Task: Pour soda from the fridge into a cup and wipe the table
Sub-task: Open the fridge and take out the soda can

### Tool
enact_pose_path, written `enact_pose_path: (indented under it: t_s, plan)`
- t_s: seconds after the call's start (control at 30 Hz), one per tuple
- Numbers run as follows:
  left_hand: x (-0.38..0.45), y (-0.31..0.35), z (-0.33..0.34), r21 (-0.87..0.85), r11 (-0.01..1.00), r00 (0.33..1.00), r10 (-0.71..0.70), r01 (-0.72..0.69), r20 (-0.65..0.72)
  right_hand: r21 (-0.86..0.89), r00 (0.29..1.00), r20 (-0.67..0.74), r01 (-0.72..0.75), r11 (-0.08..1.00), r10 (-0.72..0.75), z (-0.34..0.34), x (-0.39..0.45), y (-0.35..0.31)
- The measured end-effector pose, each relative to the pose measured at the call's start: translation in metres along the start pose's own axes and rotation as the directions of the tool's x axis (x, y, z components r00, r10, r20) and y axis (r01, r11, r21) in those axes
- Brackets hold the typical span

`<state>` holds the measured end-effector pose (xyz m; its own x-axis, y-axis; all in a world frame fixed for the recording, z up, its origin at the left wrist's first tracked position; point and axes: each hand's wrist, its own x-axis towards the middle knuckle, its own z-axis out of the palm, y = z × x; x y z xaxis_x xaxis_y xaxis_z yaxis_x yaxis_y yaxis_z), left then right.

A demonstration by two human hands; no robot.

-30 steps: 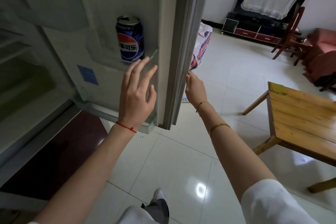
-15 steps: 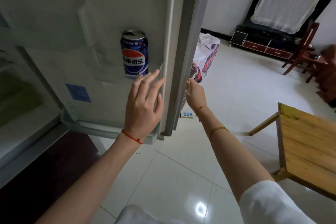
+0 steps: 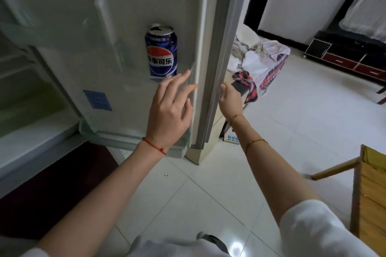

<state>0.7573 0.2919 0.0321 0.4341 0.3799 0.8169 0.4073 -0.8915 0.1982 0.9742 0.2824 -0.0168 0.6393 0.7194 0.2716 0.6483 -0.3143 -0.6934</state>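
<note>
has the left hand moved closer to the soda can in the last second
Yes, slightly. The left hand has crept up toward the soda can on the door shelf; its fingertips now nearly reach the can's base, though not touching it.

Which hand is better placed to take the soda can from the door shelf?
Left. The left hand is open, its fingertips just below the blue Pepsi soda can. The right hand grips the outer edge of the grey fridge door, so it is occupied.
</note>
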Motion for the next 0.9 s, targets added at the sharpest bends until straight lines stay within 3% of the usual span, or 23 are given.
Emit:
enact_pose_path:
  t_s: [0.4, 0.53, 0.77, 0.9]
  plan:
    - [0.034, 0.019, 0.042, 0.116, 0.98, 0.987, -0.161, 0.161, -0.006, 0.27, 0.977, 0.155, 0.101, 0.958, -0.147, 0.003, 0.067, 0.025]
    - [0.047, 0.026, 0.045, 0.097, 0.961, 0.964, -0.252, 0.26, -0.086, 0.337, 0.963, 0.217, 0.079, 0.938, -0.16, 0.001, 0.081, 0.026]
    - [0.085, 0.022, 0.043, -0.031, 0.87, 0.809, -0.469, 0.491, -0.353, 0.455, 0.948, 0.296, -0.032, 0.89, -0.117, 0.005, 0.099, 0.027]
    - [0.104, 0.008, 0.046, -0.085, 0.784, 0.716, -0.6, 0.615, -0.355, 0.537, 0.934, 0.342, -0.104, 0.837, -0.104, 0.005, 0.107, 0.031]
